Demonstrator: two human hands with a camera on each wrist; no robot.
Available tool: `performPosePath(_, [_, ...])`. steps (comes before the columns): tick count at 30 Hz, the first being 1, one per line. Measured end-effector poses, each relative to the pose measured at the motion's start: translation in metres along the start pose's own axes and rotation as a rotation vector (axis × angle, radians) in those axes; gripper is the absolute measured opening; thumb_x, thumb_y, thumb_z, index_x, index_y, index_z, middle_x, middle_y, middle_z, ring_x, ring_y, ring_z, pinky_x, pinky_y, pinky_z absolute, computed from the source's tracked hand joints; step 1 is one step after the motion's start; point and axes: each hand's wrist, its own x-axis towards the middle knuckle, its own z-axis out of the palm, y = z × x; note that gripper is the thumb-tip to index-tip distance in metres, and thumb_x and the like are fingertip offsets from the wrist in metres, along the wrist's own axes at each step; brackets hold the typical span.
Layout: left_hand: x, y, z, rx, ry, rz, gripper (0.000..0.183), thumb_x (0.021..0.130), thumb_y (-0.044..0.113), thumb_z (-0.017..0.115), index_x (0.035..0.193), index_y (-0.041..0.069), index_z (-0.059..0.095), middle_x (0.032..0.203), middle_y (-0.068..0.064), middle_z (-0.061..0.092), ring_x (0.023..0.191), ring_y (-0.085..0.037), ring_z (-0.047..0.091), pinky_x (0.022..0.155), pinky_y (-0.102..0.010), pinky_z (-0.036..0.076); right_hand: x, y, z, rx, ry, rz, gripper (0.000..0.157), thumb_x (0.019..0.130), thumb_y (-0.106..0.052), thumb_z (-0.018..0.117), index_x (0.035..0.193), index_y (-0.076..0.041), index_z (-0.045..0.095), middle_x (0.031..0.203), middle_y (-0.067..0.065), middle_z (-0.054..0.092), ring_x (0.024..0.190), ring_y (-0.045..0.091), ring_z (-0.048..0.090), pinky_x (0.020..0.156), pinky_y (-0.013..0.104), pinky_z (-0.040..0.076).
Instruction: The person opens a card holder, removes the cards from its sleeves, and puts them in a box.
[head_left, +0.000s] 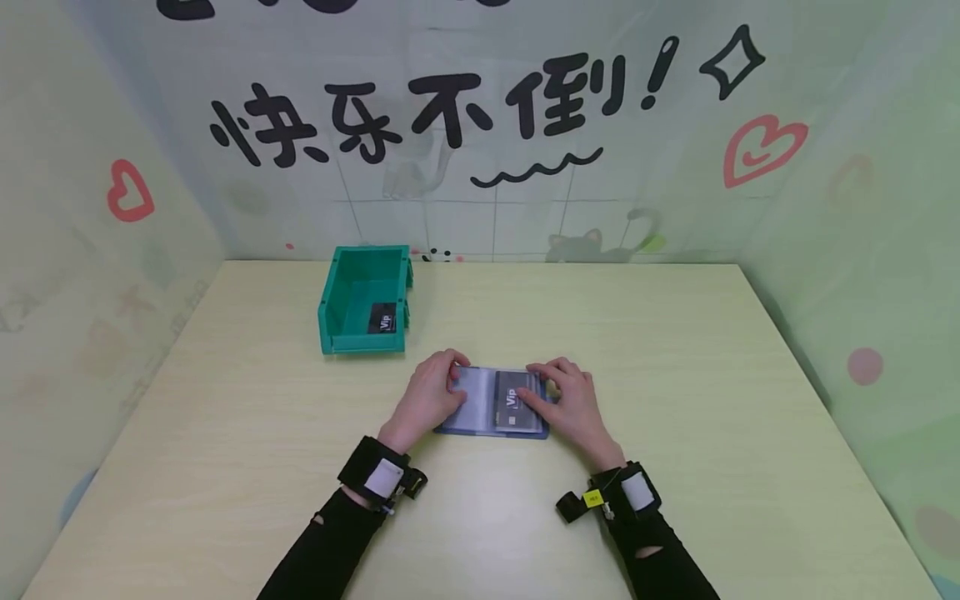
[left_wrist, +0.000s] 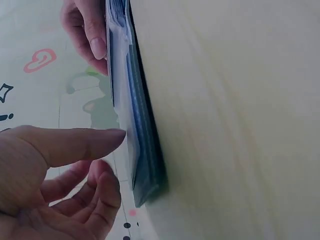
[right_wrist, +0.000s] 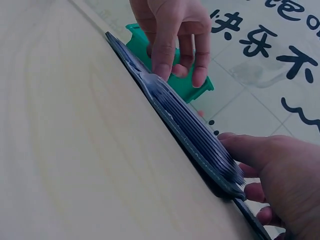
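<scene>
A card holder [head_left: 476, 400] with clear sleeves and a dark blue cover lies opened flat on the table. A dark "Vip" card [head_left: 510, 403] shows in its right-hand stack of sleeves. My left hand [head_left: 430, 398] is at the left half, its thumb touching the inner side and its other fingers bent loosely beyond the edge. My right hand [head_left: 576, 407] holds the right side, thumb over the sleeves and fingers around the edge. The stacked sleeves [right_wrist: 192, 127] show edge-on in the right wrist view; the right fingertips are partly hidden there.
A green open bin [head_left: 363, 343] stands at the back left of the table, with another dark "Vip" card [head_left: 382, 318] lying in it. Behind the wooden table [head_left: 637, 333] hangs a printed backdrop [head_left: 480, 217], and side panels flank it.
</scene>
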Motion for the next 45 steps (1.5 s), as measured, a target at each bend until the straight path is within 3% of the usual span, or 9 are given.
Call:
performPosePath(2, [0.002, 0.004, 0.004, -0.025, -0.025, 0.062, 0.026, 0.078, -0.007, 0.069, 0.103, -0.004, 0.063, 0.083, -0.011, 0.058, 0.073, -0.021, 0.052, 0.066, -0.036, 0.049, 0.000, 0.000, 0.000, 0.006, -0.001, 0.006, 0.041, 0.078, -0.032, 0.077, 0.110, -0.008, 0.070, 0.094, 0.007, 0.060, 0.080, 0.022, 0.047, 0.076, 0.045, 0.032])
performPosePath(5, [0.005, 0.008, 0.010, -0.037, -0.075, 0.092, 0.017, 0.084, -0.001, 0.066, 0.100, -0.003, 0.067, 0.082, -0.007, 0.061, 0.072, -0.017, 0.055, 0.066, -0.033, 0.051, 0.001, -0.001, 0.000, 0.003, -0.005, 0.010, 0.041, 0.079, -0.033, 0.076, 0.111, -0.008, 0.070, 0.094, 0.007, 0.060, 0.081, 0.022, 0.047, 0.077, 0.044, 0.032])
performPosePath(18, [0.014, 0.013, 0.018, -0.022, -0.136, -0.063, 0.018, 0.090, 0.016, 0.065, 0.094, 0.000, 0.072, 0.077, -0.004, 0.065, 0.068, -0.015, 0.055, 0.064, -0.032, 0.048, 0.000, -0.005, -0.001, -0.050, -0.023, 0.021, 0.039, 0.081, -0.037, 0.074, 0.110, -0.011, 0.068, 0.096, 0.007, 0.060, 0.087, 0.025, 0.048, 0.077, 0.046, 0.033])
performPosePath(25, [0.016, 0.012, 0.020, -0.012, -0.145, -0.087, 0.020, 0.091, 0.018, 0.063, 0.091, 0.000, 0.072, 0.074, -0.005, 0.066, 0.064, -0.015, 0.055, 0.060, -0.031, 0.046, 0.000, -0.005, 0.000, -0.080, -0.027, 0.023, 0.039, 0.081, -0.039, 0.073, 0.109, -0.012, 0.067, 0.095, 0.006, 0.058, 0.087, 0.025, 0.047, 0.077, 0.046, 0.033])
performPosePath(33, [0.016, 0.015, 0.022, -0.033, -0.143, -0.120, 0.020, 0.092, 0.018, 0.064, 0.084, 0.002, 0.071, 0.063, -0.001, 0.058, 0.055, -0.013, 0.048, 0.050, -0.024, 0.033, -0.001, -0.006, 0.000, -0.090, -0.040, 0.043, 0.041, 0.082, -0.042, 0.071, 0.109, -0.012, 0.066, 0.096, 0.007, 0.058, 0.090, 0.027, 0.047, 0.079, 0.046, 0.034])
performPosePath(45, [0.021, 0.014, 0.021, -0.044, -0.151, -0.182, 0.020, 0.090, 0.019, 0.067, 0.084, 0.001, 0.071, 0.066, -0.004, 0.057, 0.060, -0.016, 0.049, 0.053, -0.025, 0.033, -0.001, -0.006, 0.000, -0.102, -0.047, 0.044, 0.038, 0.084, -0.040, 0.069, 0.110, -0.012, 0.065, 0.096, 0.007, 0.057, 0.088, 0.027, 0.046, 0.078, 0.047, 0.034])
